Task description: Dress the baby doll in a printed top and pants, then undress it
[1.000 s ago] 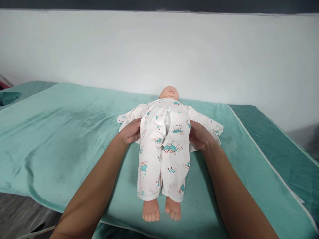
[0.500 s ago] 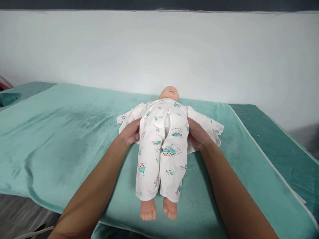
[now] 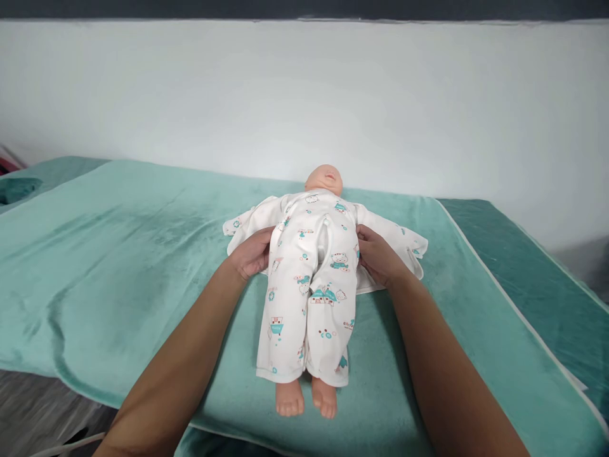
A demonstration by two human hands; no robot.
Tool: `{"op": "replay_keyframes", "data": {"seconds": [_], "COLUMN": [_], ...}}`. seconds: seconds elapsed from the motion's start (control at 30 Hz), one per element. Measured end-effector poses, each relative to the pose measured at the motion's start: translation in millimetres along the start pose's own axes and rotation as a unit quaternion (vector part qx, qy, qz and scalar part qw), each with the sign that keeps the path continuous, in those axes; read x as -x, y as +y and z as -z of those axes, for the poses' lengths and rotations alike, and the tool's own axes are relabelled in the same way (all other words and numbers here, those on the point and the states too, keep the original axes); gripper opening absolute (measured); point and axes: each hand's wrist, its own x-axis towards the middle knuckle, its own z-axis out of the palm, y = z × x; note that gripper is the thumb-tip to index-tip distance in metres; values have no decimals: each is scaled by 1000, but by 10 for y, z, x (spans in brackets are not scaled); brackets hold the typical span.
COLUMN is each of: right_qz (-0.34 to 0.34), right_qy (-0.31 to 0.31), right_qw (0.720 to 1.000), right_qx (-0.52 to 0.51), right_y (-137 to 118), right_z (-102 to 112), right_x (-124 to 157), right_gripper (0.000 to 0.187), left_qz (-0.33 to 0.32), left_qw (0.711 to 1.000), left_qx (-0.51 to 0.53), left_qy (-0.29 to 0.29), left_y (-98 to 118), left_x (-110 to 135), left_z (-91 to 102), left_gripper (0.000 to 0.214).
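Observation:
A baby doll [image 3: 328,178] lies on its back, head at the far end and bare feet toward me. It is dressed in white printed trousers [image 3: 285,292], drawn high up the trunk and split at the crotch. A white printed jacket [image 3: 387,231] spreads out on both sides, partly beneath the doll. At the trousers' left side, my left hand [image 3: 254,252] is closed on the cloth, its fingertips tucked behind. My right hand [image 3: 378,255] pinches the opposite side at about the same height. Some fingers of both hands are hidden by the cloth.
A light green blanket [image 3: 133,254] covers the surface under the doll, with darker green fabric [image 3: 533,273] along the right. Behind stands a white wall [image 3: 304,95]. A pale cable [image 3: 66,446] shows at the lower left above the wooden floor [image 3: 38,412].
The trousers have shifted slightly to the right at the top between my hands. The doll's left-side foot has moved a little to the right. Both hands stay nearly in place.

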Motion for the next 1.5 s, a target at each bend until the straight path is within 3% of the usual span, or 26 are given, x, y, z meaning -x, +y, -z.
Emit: {"op": "replay_keyframes", "data": {"seconds": [0.1, 0.27, 0.4, 0.5, 0.63, 0.93, 1.03, 1.23, 1.4, 1.5], "right_qz": [-39, -63, -56, -28, 4, 57, 79, 90, 55, 36], "right_qy": [8, -54, 16, 68, 81, 105, 107, 99, 116, 141], "right_qw": [999, 995, 995, 995, 994, 988, 988, 990, 991, 989], "right_qx": [-15, -54, -76, -67, -77, -93, -78, -46, -46, -34], "right_y": [-54, -133, -68, 10, 45, -23, -13, -8, 31, 71], "right_z": [13, 31, -49, -136, -212, -282, -287, -262, -211, -179], "right_x": [35, 77, 42, -8, -65, -55, -37, -15, -94, -169], "right_gripper": [14, 20, 21, 22, 25, 32, 33, 39, 33, 34], "left_qz": [-7, -13, -16, -41, -67, -17, -27, -112, -154, -143], "left_qw": [1000, 999, 996, 995, 992, 993, 993, 990, 982, 982], "left_qx": [3, 12, 31, 71, 97, 108, 99, 12, -52, -44], "left_qy": [2, 31, 77, 60, 39, 55, 60, 84, 98, 117], "left_y": [-5, 26, 15, -21, -42, 5, -15, -68, -62, -48], "left_x": [-12, 20, 14, -18, -28, 39, 8, 7, 23, 10], "left_z": [1, -59, -128, -188, -267, -345, -337, -314, -292, -288], "left_gripper": [35, 33, 27, 25, 24, 21, 20, 25, 33, 32]}}
